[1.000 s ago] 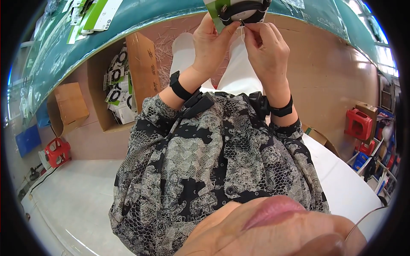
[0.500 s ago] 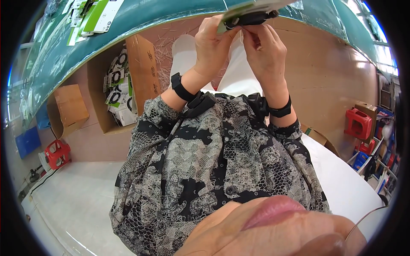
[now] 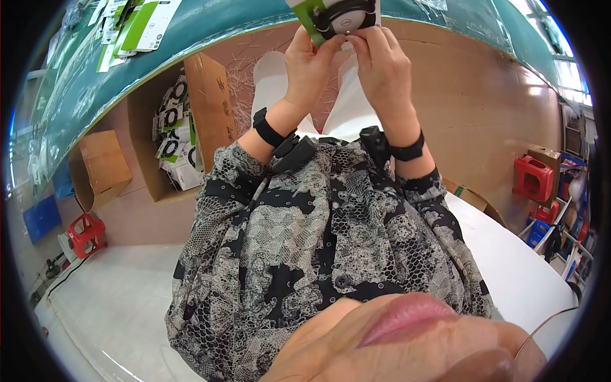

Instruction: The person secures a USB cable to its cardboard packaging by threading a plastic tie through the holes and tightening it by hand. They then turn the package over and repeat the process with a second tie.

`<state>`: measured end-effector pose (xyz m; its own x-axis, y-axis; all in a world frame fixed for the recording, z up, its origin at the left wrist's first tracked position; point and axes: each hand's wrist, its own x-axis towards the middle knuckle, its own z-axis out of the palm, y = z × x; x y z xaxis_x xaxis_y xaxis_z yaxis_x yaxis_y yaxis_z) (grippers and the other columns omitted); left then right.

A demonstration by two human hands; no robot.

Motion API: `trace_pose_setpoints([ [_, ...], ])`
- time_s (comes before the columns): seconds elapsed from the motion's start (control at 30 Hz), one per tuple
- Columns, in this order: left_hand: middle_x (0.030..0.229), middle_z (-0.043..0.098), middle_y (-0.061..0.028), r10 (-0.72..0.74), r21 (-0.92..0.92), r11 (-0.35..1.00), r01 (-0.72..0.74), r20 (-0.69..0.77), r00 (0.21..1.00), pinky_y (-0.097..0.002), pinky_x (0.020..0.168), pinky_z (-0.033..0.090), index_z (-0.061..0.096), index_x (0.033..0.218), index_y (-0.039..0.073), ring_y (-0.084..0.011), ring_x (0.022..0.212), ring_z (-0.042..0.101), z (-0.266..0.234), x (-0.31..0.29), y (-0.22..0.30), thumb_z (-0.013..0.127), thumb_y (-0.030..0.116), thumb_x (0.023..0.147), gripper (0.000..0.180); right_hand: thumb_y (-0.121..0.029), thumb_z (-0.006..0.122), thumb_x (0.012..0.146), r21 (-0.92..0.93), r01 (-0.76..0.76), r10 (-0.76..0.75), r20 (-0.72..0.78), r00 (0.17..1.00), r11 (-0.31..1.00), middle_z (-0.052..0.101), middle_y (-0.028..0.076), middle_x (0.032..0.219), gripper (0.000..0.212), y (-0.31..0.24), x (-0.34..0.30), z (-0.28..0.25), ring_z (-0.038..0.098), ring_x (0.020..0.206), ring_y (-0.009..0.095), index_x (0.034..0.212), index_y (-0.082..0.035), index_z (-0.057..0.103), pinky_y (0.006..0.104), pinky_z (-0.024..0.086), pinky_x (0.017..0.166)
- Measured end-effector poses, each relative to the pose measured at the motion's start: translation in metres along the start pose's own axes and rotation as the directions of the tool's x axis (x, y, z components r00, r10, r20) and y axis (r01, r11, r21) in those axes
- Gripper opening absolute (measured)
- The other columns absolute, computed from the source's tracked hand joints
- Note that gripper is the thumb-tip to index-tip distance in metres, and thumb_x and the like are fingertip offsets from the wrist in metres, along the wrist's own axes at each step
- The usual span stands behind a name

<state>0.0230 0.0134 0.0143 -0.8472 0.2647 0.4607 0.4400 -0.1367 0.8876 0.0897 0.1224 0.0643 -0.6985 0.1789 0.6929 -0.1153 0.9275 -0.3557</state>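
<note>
At the top middle, over the near edge of the teal table, I hold up a green and white packaging card [image 3: 305, 14]. A black looped cable-like piece [image 3: 347, 7] with a pale round middle is fixed on its front. My left hand [image 3: 309, 67] grips the card's lower left corner, its thumb pointing to the bottom edge. Beside it, my right hand [image 3: 384, 67] is closed in a pinch at the lower edge, just under the black piece. Something tiny and shiny shows between the fingertips, too small to name. Most of the card's back is hidden.
A stack of green and white cards [image 3: 149, 25] lies on the teal table [image 3: 216, 22] at the far left. Below, an open cardboard box [image 3: 213, 92] holds several carded black pieces. Red stools [image 3: 533, 178] stand at the right, another red stool [image 3: 86, 234] at the left.
The card has moved left and tipped up, so its front with the black piece now faces me. Both hands have shifted slightly left with it, the right hand's fingertips now close to the left thumb.
</note>
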Motion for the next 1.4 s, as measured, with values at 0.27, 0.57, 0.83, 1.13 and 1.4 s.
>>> trace_pose_setpoints([
  [0.27,0.101,0.066,-0.0022,-0.37,-0.591,0.661,0.462,0.28,0.886,-0.0234,0.069,0.05,0.056,0.117,0.006,-0.0103,0.087,0.063,-0.014,-0.003,0.026,0.065,0.011,0.09,0.029,-0.009,0.069,0.084,0.792,-0.572,0.075,0.57,0.818,0.213,0.061,0.011,0.108,0.035,0.068,0.015,-0.007,0.061,0.093,0.022,0.117,-0.003,0.058,0.0322,0.05,0.082],
  [0.57,0.1,0.066,-0.001,-0.442,-0.562,0.552,0.616,0.429,0.787,-0.0225,0.066,0.05,0.056,0.118,0.008,-0.0088,0.087,0.063,-0.016,-0.003,0.037,0.065,0.011,0.089,0.03,-0.007,0.064,0.088,0.844,-0.472,-0.102,0.462,0.881,-0.256,0.057,0.008,0.124,0.052,0.068,-0.018,0.012,0.06,0.104,0.014,0.135,-0.003,0.044,0.0274,0.051,0.085],
  [0.83,0.104,0.065,-0.0013,-0.482,-0.535,0.443,0.719,0.534,0.695,-0.0227,0.065,0.05,0.056,0.119,0.009,-0.0093,0.089,0.063,-0.014,-0.007,0.042,0.064,0.011,0.091,0.029,-0.012,0.07,0.083,0.903,-0.409,0.084,0.401,0.912,0.13,0.063,0.01,0.109,0.045,0.051,-0.026,-0.005,0.063,0.097,0.016,0.122,0.002,0.053,0.0282,0.055,0.081],
  [1.13,0.107,0.064,-0.0023,-0.492,-0.576,0.464,0.673,0.465,0.736,-0.0255,0.071,0.053,0.057,0.117,0.009,-0.0114,0.093,0.063,-0.011,0.002,0.041,0.063,0.01,0.091,0.026,-0.009,0.071,0.082,0.882,-0.451,0.336,0.469,0.817,-0.135,0.066,0.008,0.099,0.032,0.092,-0.067,0.052,0.062,0.087,0.012,0.11,0.002,0.06,0.025,0.052,0.074],
  [1.4,0.104,0.066,-0.0028,-0.272,-0.373,0.846,0.381,0.313,0.91,-0.0249,0.075,0.053,0.057,0.111,0.006,-0.014,0.089,0.064,-0.011,-0.005,0.035,0.063,0.008,0.091,0.022,-0.006,0.066,0.084,0.672,-0.403,0.234,0.331,0.914,0.622,0.064,0.006,0.091,0.015,0.075,-0.056,0.027,0.06,0.079,0.012,0.097,0.0,0.062,0.0239,0.049,0.07],
])
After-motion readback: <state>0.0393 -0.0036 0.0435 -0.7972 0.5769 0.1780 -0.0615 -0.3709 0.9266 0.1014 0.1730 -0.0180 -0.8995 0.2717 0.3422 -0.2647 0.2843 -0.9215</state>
